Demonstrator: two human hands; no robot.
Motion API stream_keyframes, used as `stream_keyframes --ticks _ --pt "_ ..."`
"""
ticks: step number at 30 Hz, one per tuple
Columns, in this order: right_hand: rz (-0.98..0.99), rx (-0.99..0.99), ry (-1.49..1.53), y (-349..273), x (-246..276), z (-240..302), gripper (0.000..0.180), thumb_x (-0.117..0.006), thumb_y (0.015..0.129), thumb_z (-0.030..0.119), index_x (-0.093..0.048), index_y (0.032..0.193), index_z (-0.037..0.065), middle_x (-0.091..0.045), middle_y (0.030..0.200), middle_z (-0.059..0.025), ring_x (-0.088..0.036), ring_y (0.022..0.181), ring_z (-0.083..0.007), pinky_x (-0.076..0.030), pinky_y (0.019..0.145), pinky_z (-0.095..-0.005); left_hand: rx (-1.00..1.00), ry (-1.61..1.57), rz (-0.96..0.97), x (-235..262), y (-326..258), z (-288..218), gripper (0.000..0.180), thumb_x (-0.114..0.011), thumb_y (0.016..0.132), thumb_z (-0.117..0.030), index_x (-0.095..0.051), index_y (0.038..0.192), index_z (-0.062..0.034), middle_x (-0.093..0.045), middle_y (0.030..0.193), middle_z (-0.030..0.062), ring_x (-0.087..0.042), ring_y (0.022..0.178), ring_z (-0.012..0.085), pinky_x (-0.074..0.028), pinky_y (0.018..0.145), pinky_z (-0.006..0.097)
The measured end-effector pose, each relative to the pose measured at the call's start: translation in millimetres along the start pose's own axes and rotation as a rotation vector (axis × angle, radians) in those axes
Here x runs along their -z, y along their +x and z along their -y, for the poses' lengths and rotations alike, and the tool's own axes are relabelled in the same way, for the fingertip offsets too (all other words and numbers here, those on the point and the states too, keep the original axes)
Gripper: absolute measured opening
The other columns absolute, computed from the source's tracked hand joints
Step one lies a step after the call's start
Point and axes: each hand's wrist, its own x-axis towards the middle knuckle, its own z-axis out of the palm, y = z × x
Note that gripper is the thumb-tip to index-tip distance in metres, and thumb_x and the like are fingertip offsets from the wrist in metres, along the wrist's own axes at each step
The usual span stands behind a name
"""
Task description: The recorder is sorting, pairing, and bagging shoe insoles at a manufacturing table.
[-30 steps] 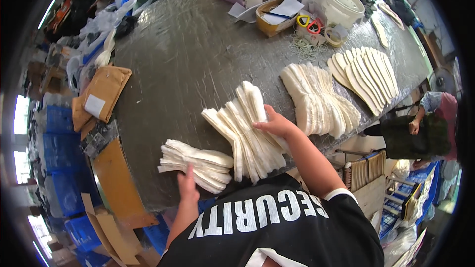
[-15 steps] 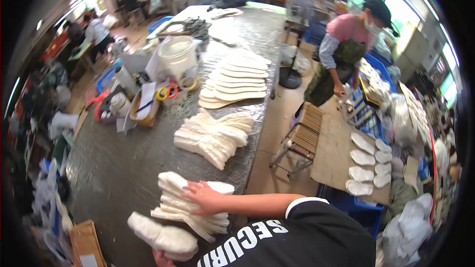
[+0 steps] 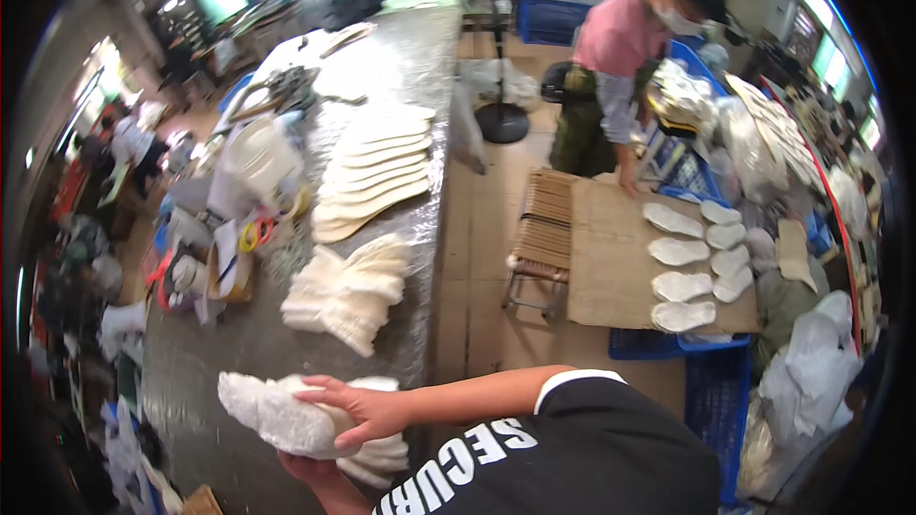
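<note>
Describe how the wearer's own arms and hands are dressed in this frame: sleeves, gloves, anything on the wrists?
Both hands are bare, no gloves. The right hand joins a bare forearm running to a short black sleeve with a thin white edge band; the shirt bears large white lettering. Of the left hand only part shows. No watch or bracelet is visible.

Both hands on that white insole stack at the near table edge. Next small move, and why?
Probably lift the stack of white insoles slightly and draw it toward the body. The right hand lies on top, the left hand cups it from below, and it sits at the near edge of the grey table.
</note>
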Motion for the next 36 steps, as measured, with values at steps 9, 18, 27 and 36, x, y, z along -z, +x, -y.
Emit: stream_keyframes --ticks 9,18,27,36 --pt "-0.073 -0.36 -0.406 -136 110 -15 0.056 -0.064 0.085 0.033 -0.048 0.129 0.004 -0.054 0.123 -0.0192 -0.051 0.117 -0.0352 -0.041 0.098 -0.0421 0.129 0.384 -0.054 -8 47 61 0.055 -0.039 0.092 -0.034 -0.04 0.137 -0.002 -0.047 0.135 0.0183 -0.048 0.123 0.0365 -0.039 0.103 0.054" --pt "-0.348 -0.977 -0.371 -299 144 1 0.05 -0.063 0.085 0.036 -0.057 0.121 0.003 -0.061 0.118 -0.0196 -0.058 0.109 -0.0341 -0.047 0.092 -0.0402 -0.168 1.303 -0.306 11 83 60 0.051 -0.053 0.083 -0.012 -0.041 0.129 0.007 -0.048 0.128 0.0208 -0.05 0.118 0.0313 -0.039 0.101 0.044" --pt "0.276 -0.717 0.189 -213 142 -61 0.041 -0.053 0.095 0.038 -0.059 0.117 0.003 -0.064 0.111 -0.0081 -0.058 0.106 -0.0188 -0.044 0.094 -0.0349 -0.448 1.75 -0.668 48 10 -2 0.054 -0.053 0.078 -0.003 -0.042 0.129 0.0099 -0.046 0.129 0.0267 -0.048 0.118 0.037 -0.038 0.101 0.041" --pt "-0.213 -0.581 0.511 -229 60 -57 0.037 -0.056 0.091 0.037 -0.066 0.104 0.004 -0.068 0.1 -0.0086 -0.062 0.09 -0.0208 -0.048 0.078 -0.0383 -0.773 1.945 -0.496 145 4 -49 0.031 -0.071 0.072 -0.013 -0.065 0.1 -0.0003 -0.066 0.097 0.0172 -0.065 0.085 0.0297 -0.051 0.077 0.04"
